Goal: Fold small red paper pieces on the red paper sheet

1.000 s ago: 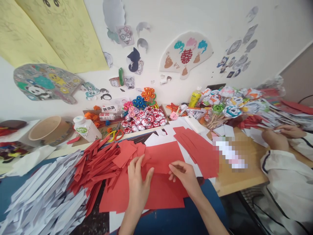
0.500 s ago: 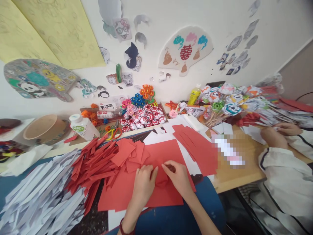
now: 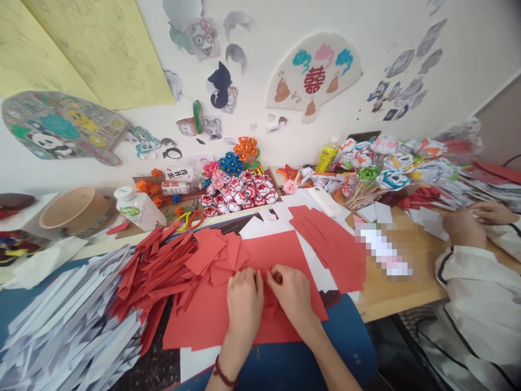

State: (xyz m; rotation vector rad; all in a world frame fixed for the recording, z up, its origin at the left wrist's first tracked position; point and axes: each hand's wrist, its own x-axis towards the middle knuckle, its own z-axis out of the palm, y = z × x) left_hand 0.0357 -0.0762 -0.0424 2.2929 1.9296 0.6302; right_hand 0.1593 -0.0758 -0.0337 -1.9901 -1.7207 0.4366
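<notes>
Over a large red paper sheet (image 3: pixel 280 247), my left hand (image 3: pixel 245 297) and my right hand (image 3: pixel 292 296) work close together, fingers bent in a pinch. Between and below them a small folded red paper piece (image 3: pixel 270 311) shows in part; red on red makes its outline hard to read, and the fingers hide its upper edge. Left of my hands lie loose red paper rectangles (image 3: pixel 207 250) and a heap of folded red paper strips (image 3: pixel 158 277). Farther left spreads a big pile of folded white paper strips (image 3: pixel 69 326).
Red and white paper flowers (image 3: pixel 240 193), scissors (image 3: pixel 191 218) and a white bottle (image 3: pixel 138 209) stand along the back. More red sheets (image 3: pixel 329 250) lie to the right. A co-worker's hands (image 3: pixel 468 224) handle paper at the wooden table (image 3: pixel 378 298). A blurred patch covers something there.
My hands have drawn closer together and turned inward, with fingers more curled. The red paper piece is more covered by them now. The view has shifted slightly.
</notes>
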